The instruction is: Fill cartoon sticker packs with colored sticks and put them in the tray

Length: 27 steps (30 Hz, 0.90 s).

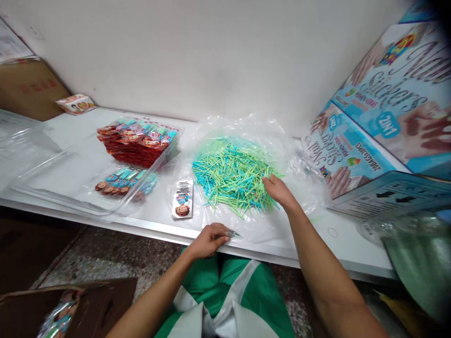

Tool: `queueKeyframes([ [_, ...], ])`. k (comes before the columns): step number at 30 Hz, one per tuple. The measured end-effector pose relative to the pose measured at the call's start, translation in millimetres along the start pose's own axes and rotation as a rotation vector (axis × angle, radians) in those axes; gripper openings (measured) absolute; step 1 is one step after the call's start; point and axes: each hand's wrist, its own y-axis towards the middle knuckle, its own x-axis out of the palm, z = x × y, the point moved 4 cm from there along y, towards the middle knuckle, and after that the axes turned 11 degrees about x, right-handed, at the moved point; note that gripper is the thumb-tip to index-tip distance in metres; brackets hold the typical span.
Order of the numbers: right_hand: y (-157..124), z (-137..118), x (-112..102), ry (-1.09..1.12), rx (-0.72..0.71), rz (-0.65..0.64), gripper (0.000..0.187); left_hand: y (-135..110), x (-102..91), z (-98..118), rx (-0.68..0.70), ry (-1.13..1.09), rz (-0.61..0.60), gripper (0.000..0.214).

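A heap of thin green and blue sticks (230, 176) lies on a clear plastic bag (253, 230) spread over the white table. My right hand (278, 190) is at the right edge of the heap, its fingers pinched together among the sticks; how many it grips is hidden. At the table's front edge my left hand (211, 239) is closed, with a small shiny clear packet (232, 233) poking out from its fingertips. Left of the heap lies a stack of small printed cards (182, 199) showing a cartoon face.
An open clear plastic tray (63, 199) holds a tall pile of red-edged packets (136, 143) and a row of filled packets (121, 180). Large blue printed cartons (362, 155) stand at right. A small box (76, 104) sits at back left. Below left is a brown carton (109, 300).
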Motion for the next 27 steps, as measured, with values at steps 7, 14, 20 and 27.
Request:
queueKeyframes([
  [7,-18.9,-1.0,35.1,0.3,0.085,-0.108,0.029,-0.2,1.1,-0.6,0.014,0.011,-0.01,0.021],
  [14,-25.6,15.2,48.2,0.223,0.082,-0.106,0.021,0.3,1.7,1.7,0.04,0.014,-0.012,0.022],
  [20,-36.2,29.0,40.7,-0.02,0.047,-0.098,0.021,0.7,1.4,2.4,0.041,0.033,-0.002,0.022],
  [27,-47.2,4.5,56.5,-0.346,-0.109,-0.048,0.05,-0.1,2.0,0.8,0.028,0.037,0.008,0.023],
])
